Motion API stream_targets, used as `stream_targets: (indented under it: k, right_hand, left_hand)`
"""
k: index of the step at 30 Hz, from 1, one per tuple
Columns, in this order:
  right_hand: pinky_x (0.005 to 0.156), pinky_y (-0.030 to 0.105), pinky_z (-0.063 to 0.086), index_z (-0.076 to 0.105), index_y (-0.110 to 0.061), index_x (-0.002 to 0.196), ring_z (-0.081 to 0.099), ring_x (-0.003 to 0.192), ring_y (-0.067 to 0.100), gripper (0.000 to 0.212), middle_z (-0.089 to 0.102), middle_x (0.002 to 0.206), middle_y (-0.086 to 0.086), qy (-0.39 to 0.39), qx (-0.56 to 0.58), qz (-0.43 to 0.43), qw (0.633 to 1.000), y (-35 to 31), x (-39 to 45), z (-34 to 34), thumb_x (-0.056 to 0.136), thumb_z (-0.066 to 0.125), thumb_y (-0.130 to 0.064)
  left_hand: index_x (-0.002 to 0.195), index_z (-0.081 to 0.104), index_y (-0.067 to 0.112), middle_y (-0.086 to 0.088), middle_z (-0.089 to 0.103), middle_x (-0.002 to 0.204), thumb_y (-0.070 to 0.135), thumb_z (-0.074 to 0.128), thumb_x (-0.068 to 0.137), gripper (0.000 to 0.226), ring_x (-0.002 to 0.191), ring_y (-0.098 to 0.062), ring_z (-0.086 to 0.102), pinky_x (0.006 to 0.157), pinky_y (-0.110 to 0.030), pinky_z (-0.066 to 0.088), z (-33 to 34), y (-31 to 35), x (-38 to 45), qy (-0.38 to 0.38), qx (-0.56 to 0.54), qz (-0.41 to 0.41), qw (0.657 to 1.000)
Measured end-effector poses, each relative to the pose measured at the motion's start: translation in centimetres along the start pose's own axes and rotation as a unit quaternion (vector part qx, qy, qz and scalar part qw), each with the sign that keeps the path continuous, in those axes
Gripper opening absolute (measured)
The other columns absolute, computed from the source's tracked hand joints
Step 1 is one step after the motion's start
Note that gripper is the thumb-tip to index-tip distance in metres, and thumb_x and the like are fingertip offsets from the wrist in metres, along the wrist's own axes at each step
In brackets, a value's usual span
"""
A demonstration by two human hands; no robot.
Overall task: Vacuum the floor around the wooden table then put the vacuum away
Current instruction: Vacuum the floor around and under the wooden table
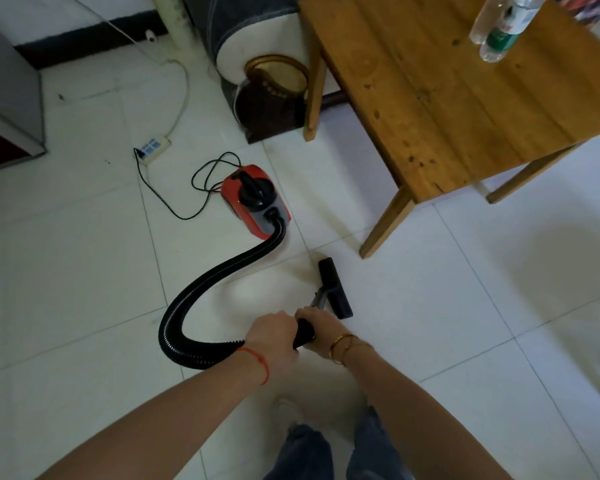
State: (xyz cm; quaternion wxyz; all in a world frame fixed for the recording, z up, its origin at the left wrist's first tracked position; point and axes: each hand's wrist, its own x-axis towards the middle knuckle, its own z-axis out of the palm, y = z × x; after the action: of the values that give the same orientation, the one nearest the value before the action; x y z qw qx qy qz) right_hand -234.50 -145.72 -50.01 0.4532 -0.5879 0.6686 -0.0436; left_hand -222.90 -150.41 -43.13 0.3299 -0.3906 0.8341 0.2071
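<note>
A small red and black canister vacuum (253,200) sits on the white tiled floor, left of the wooden table (447,91). Its black ribbed hose (219,275) curves down and round to a black wand handle (305,333). My left hand (269,332) grips the hose end of that handle, and my right hand (317,318) grips the wand just ahead of it. The black floor nozzle (335,287) rests flat on the tiles near the table's front left leg (387,223).
The vacuum's black cord (174,211) runs to a white power strip (153,148) on the floor. A sofa arm (257,53) stands behind the table. Two plastic bottles (503,26) stand on the tabletop. A grey cabinet (9,98) is at far left.
</note>
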Motion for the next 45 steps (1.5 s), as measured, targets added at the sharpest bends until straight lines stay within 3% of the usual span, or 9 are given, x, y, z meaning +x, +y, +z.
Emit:
stream_targets:
  k: [15,22,25,28,33,37,41,45]
  right_hand:
    - [0.094,0.04,0.046,0.058,-0.008,0.104,0.056,0.102,0.028,0.02,0.058,0.111,0.012,-0.071,-0.114,-0.085,0.987,0.1,10.1,-5.8,0.084,0.061,-0.011]
    - [0.097,0.037,0.042,0.056,-0.008,0.107,0.053,0.108,0.03,0.02,0.051,0.12,0.016,-0.105,-0.167,-0.117,0.973,2.6,18.0,-13.2,0.087,0.055,-0.009]
    - [0.096,0.035,0.041,0.055,-0.009,0.11,0.053,0.11,0.032,0.023,0.048,0.124,0.017,-0.128,-0.19,-0.129,0.965,3.1,21.9,-16.7,0.088,0.055,-0.011]
    - [0.091,0.036,0.044,0.055,-0.009,0.111,0.054,0.105,0.032,0.023,0.05,0.119,0.016,-0.152,-0.219,-0.151,0.952,3.3,26.0,-20.4,0.088,0.056,-0.012]
    - [0.088,0.031,0.042,0.057,-0.008,0.108,0.053,0.103,0.03,0.02,0.054,0.114,0.015,-0.2,-0.262,-0.204,0.922,2.8,32.8,-25.7,0.089,0.053,-0.011]
    - [0.091,0.041,0.047,0.062,-0.007,0.105,0.056,0.101,0.031,0.022,0.061,0.108,0.015,-0.229,-0.298,-0.243,0.894,1.8,37.8,-29.0,0.084,0.056,-0.003]
    - [0.094,0.041,0.047,0.059,-0.012,0.112,0.055,0.108,0.028,0.03,0.061,0.113,0.012,-0.247,-0.352,-0.255,0.866,1.7,42.3,-31.3,0.083,0.059,-0.001]
    - [0.093,0.042,0.048,0.058,-0.013,0.11,0.055,0.109,0.028,0.031,0.06,0.114,0.011,-0.25,-0.374,-0.255,0.856,1.9,45.2,-33.1,0.082,0.059,0.0]
  left_hand:
    - [0.113,0.058,0.011,-0.007,0.061,0.108,0.033,0.06,0.089,0.033,0.094,-0.021,0.063,0.08,-0.03,0.051,-2.8,-3.9,6.8,0.048,-0.134,-0.055,0.988]
    - [0.106,0.061,0.011,-0.006,0.063,0.102,0.029,0.06,0.084,0.028,0.091,-0.022,0.063,0.069,-0.027,0.045,-8.2,-4.3,14.2,0.087,-0.193,-0.079,0.974]
    - [0.092,0.061,0.015,-0.004,0.064,0.093,0.028,0.06,0.083,0.016,0.081,-0.019,0.063,0.062,-0.024,0.043,-11.5,-4.6,17.5,0.1,-0.219,-0.099,0.966]
    - [0.07,0.049,0.018,-0.004,0.061,0.077,0.024,0.062,0.079,0.016,0.063,-0.016,0.057,0.053,-0.023,0.044,-14.8,-5.2,20.8,0.101,-0.276,-0.136,0.946]
    - [0.076,0.054,0.016,0.0,0.057,0.068,0.022,0.061,0.077,0.009,0.06,-0.016,0.059,0.052,-0.025,0.049,-19.5,-6.7,25.9,0.09,-0.365,-0.174,0.91]
    - [0.08,0.059,0.012,-0.003,0.062,0.067,0.018,0.06,0.076,0.008,0.06,-0.019,0.064,0.054,-0.028,0.054,-22.4,-8.2,29.5,0.088,-0.43,-0.199,0.876]
    - [0.083,0.06,0.008,-0.006,0.062,0.068,0.014,0.06,0.077,0.008,0.063,-0.023,0.066,0.058,-0.031,0.057,-24.5,-9.7,32.7,0.098,-0.485,-0.213,0.842]
    - [0.083,0.062,0.005,-0.009,0.064,0.068,0.015,0.06,0.077,0.012,0.062,-0.025,0.068,0.055,-0.031,0.056,-26.2,-10.6,35.0,0.102,-0.503,-0.22,0.829]
